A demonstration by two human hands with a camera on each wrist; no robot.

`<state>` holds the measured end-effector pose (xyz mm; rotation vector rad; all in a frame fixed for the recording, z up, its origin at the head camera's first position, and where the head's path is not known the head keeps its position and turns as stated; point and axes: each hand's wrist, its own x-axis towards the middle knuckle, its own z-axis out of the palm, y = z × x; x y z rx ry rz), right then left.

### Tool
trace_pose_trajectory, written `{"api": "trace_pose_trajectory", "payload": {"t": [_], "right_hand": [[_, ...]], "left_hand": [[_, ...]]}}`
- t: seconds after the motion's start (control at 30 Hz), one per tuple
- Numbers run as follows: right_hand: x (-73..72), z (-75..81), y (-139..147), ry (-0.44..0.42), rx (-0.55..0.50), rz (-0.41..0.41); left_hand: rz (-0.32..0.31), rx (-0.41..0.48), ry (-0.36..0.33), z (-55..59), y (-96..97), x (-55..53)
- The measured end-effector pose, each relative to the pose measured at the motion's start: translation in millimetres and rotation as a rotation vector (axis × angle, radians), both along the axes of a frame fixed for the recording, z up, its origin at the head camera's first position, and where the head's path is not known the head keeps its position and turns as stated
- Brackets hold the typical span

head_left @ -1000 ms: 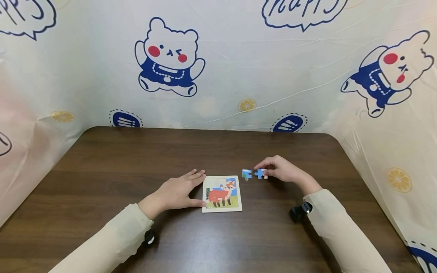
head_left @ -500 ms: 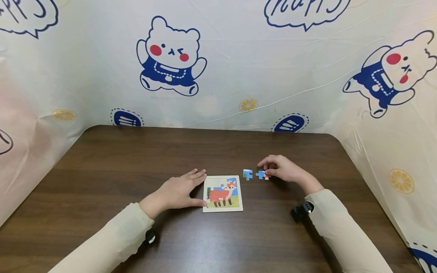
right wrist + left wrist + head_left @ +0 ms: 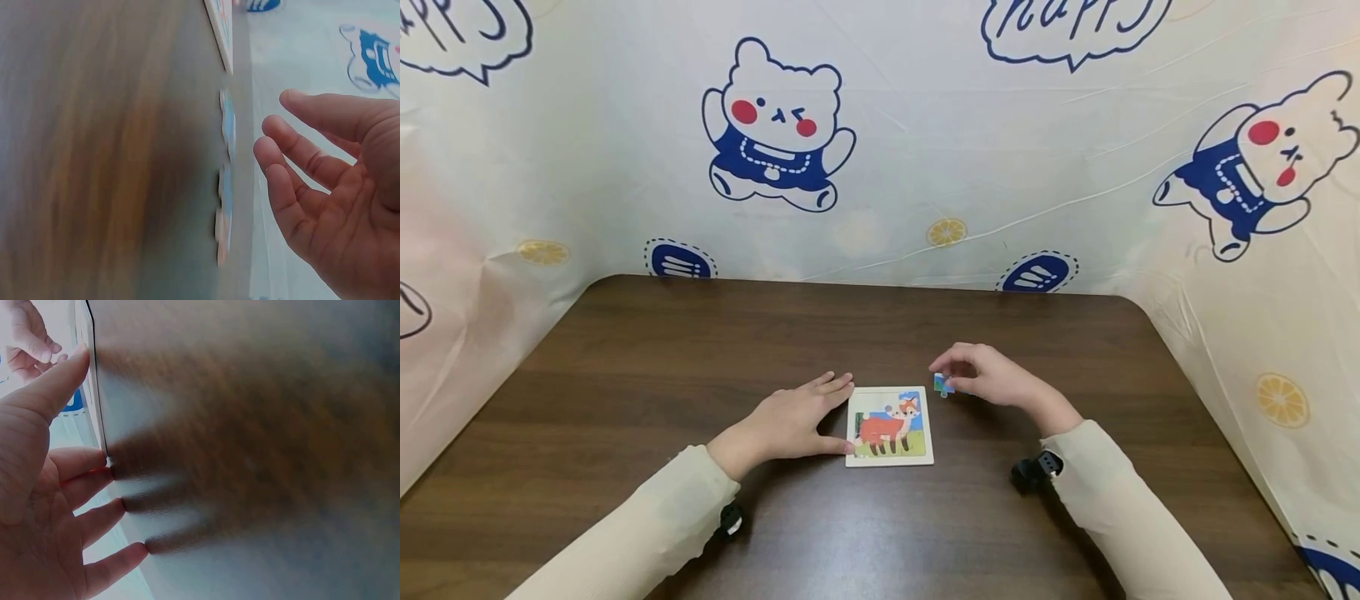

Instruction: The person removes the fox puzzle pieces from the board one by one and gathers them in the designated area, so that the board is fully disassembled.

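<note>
A square jigsaw puzzle tray (image 3: 891, 462) with a partly filled red fox picture (image 3: 882, 430) lies on the table. My left hand (image 3: 782, 423) rests along its left side, thumb and fingertips touching the edge, fingers extended. In the head view, my right hand (image 3: 992, 377) is over the loose pieces right of the tray. A blue and green puzzle piece (image 3: 940, 382) shows by its fingertips. In the right wrist view, that piece (image 3: 227, 125) and a second puzzle piece (image 3: 225, 215) lie flat, apart from the loosely bent fingers. The hand mostly hides the second from above.
The brown wooden table (image 3: 880, 533) has rounded far corners. Behind it hangs a pale curtain (image 3: 895, 150) printed with bears and orange slices. Each sleeve cuff carries a small black wrist camera (image 3: 1036, 472).
My right hand has moved left from the farther loose piece to above the piece nearer the tray. My left hand and the tray have stayed in place.
</note>
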<state>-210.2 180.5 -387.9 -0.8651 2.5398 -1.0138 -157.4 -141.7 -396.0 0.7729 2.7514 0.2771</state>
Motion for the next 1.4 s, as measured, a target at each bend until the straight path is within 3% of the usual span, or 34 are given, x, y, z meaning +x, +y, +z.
{"api": "trace_pose_trajectory", "payload": {"t": [0.5,0.93,1.4], "right_hand": [[9.7,-3.1,-49.2,0.031,0.123,0.124],[17.9,-4.5,-58.6,0.051,0.185,0.134],[21.4,-3.8,-63.5,0.075,0.238,0.114]], "left_hand": [[-0.021,0.073,-0.069,1.5,3.9,-2.3],[-0.028,0.075,-0.067,7.5,2.5,-1.5],[-0.027,0.079,-0.061,5.4,1.0,-1.0]]}}
